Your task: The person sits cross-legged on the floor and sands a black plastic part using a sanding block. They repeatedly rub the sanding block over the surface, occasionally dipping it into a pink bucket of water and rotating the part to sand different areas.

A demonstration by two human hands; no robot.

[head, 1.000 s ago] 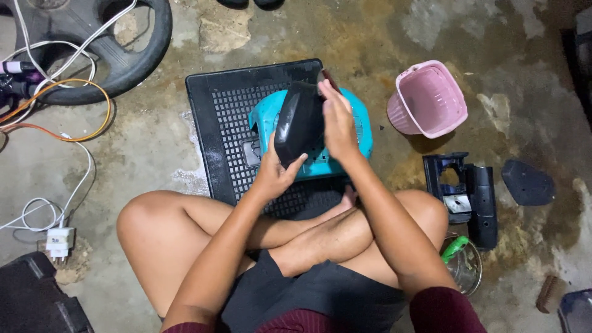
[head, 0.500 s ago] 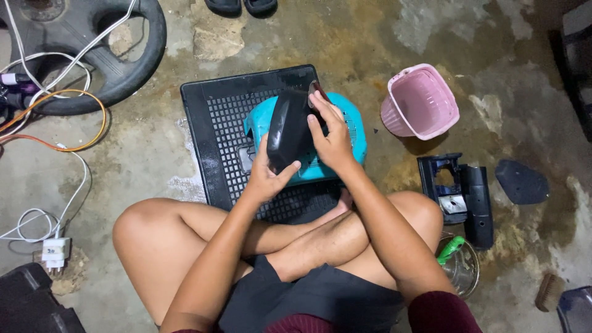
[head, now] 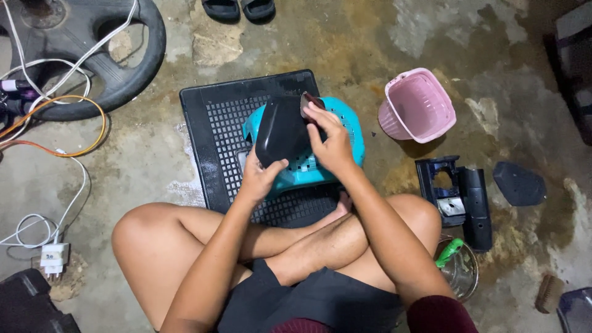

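At the bottom of the frame one person sat cross-legged on the stained concrete floor (head: pixel 345 55), both bare knees spread wide. Two hands worked at the centre. The left hand (head: pixel 259 179) cupped the lower edge of one black casing (head: pixel 282 132), thumb hooked over its rim. The right hand (head: pixel 330 145) lay curled over the casing's right side, fingers closed on a small dark red tool (head: pixel 310 100) at its top edge; what kind of tool it was could not be told. The casing was smooth, rounded and glossy, held tilted above one turquoise perforated shell (head: pixel 336 139), which rested on one black slotted crate lid (head: pixel 228 135).

To the lower right stood one metal bowl (head: pixel 462 274) with a green handle (head: pixel 449 251) in it, and just above it one black and blue housing (head: pixel 459 194) and one flat dark panel (head: pixel 519 183). Further up sat one pink basket (head: pixel 419 105), tipped on its side. At the left lay one white charger (head: pixel 54 258) with white and orange cables (head: pixel 74 151). In the upper left was one black steering wheel (head: pixel 132 68), and at the top edge two black sandals (head: pixel 239 8).
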